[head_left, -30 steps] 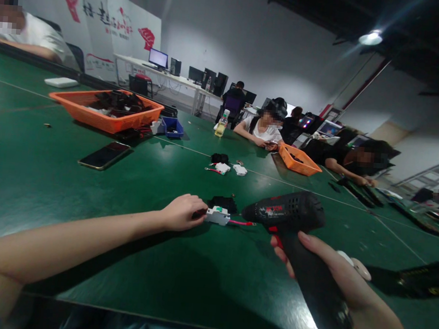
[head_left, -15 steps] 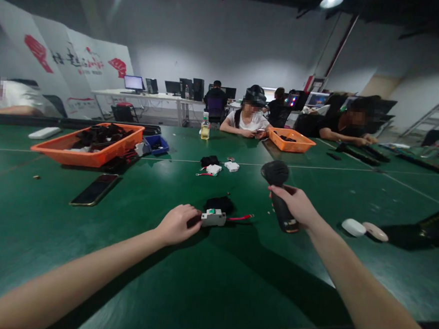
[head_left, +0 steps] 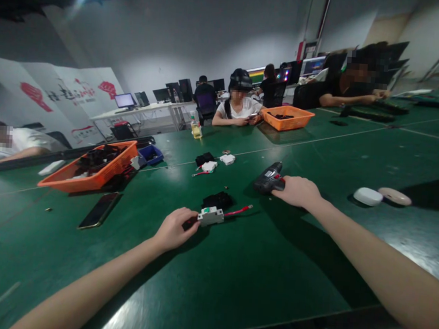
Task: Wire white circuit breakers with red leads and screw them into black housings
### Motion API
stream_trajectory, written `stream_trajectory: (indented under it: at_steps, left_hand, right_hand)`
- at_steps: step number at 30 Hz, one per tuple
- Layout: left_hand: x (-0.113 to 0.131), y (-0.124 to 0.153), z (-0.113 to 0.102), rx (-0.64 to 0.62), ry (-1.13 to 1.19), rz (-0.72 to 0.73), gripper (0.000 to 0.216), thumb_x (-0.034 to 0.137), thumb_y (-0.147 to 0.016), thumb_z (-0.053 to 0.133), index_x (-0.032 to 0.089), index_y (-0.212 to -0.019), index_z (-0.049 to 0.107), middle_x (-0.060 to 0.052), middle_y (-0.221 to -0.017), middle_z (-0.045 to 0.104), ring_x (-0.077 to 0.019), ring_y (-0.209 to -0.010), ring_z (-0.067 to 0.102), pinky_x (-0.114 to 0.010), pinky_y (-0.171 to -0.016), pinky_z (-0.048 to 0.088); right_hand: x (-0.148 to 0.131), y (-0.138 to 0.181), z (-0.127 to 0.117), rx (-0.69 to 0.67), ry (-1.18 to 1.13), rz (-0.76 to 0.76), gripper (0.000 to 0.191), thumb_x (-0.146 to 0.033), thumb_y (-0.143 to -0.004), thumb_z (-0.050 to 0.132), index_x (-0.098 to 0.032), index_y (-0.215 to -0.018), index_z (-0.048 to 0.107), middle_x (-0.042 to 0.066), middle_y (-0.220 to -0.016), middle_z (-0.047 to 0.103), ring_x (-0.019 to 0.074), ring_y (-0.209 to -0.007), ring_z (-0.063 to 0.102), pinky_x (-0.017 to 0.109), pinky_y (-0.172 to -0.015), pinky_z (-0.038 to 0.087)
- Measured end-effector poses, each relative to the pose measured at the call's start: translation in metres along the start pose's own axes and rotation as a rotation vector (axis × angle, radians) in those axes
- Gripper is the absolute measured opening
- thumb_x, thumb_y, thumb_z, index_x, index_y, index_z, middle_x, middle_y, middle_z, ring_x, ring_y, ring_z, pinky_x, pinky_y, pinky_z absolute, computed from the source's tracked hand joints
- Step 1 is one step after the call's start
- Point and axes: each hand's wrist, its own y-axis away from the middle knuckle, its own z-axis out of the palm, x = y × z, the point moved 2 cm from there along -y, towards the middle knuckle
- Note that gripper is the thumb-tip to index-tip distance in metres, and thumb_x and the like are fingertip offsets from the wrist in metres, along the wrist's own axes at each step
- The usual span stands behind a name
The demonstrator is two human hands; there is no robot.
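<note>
My left hand [head_left: 175,228] is closed around the left end of a small white circuit breaker [head_left: 211,216] with a green switch. A short red wire [head_left: 239,211] with a ring terminal sticks out from the breaker's right side. Just behind it lies a black bundle [head_left: 218,200], its kind unclear. To the right, my right hand [head_left: 301,191] grips the handle of a black cordless drill [head_left: 268,179], which is turned on its side low over the table. Whether the drill touches the tabletop I cannot tell.
Farther back lie more white breaker pieces [head_left: 209,167]. An orange basket [head_left: 91,175], a blue bin [head_left: 151,155] and a phone [head_left: 99,210] are on the left. A bottle [head_left: 196,128] and another orange basket [head_left: 288,120] stand near a seated person. Earbud cases [head_left: 367,196] lie right.
My right hand has turned the drill from upright onto its side. The view has tilted and shifted. My left hand keeps its hold on the breaker.
</note>
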Motion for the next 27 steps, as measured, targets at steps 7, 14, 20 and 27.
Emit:
stream_trajectory:
  at_steps: [7, 14, 20, 27]
  left_hand:
    - [-0.002, 0.001, -0.007, -0.060, 0.053, -0.039, 0.022, 0.035, -0.094, 0.053, 0.020, -0.105, 0.066, -0.006, -0.092, 0.067, -0.0161, -0.084, 0.062, -0.028, -0.076, 0.050]
    - [-0.010, 0.020, -0.019, -0.083, 0.053, -0.055, 0.022, 0.034, -0.094, 0.054, 0.020, -0.106, 0.066, -0.005, -0.095, 0.069, -0.0166, -0.087, 0.064, -0.028, -0.079, 0.051]
    - [-0.018, 0.042, -0.030, -0.073, 0.031, -0.067, 0.022, 0.034, -0.095, 0.053, 0.020, -0.107, 0.065, -0.006, -0.095, 0.069, -0.0164, -0.086, 0.063, -0.029, -0.079, 0.050]
    - [-0.022, 0.052, -0.028, -0.012, 0.009, -0.058, 0.022, 0.034, -0.095, 0.053, 0.020, -0.108, 0.064, -0.006, -0.096, 0.068, -0.0175, -0.087, 0.063, -0.031, -0.079, 0.050]
  right_hand:
    - [0.000, -0.001, 0.004, -0.022, 0.054, -0.039, 0.058, -0.065, -0.084, 0.052, -0.013, -0.104, 0.067, 0.019, -0.099, 0.069, 0.0338, -0.090, 0.068, 0.042, -0.075, 0.050]
    - [-0.015, 0.019, 0.009, 0.157, 0.175, -0.149, 0.061, -0.053, -0.086, 0.055, -0.004, -0.122, 0.054, 0.029, -0.124, 0.056, 0.0405, -0.109, 0.057, 0.049, -0.087, 0.048]
    - [-0.063, 0.045, 0.012, 0.338, 0.051, -0.457, 0.055, -0.037, -0.091, 0.052, -0.007, -0.137, 0.046, 0.025, -0.143, 0.044, 0.0383, -0.133, 0.041, 0.051, -0.108, 0.037]
    - [-0.113, 0.053, 0.032, 0.200, -0.138, -0.788, 0.057, -0.033, -0.093, 0.052, -0.014, -0.145, 0.040, 0.017, -0.152, 0.041, 0.0307, -0.139, 0.038, 0.049, -0.113, 0.035]
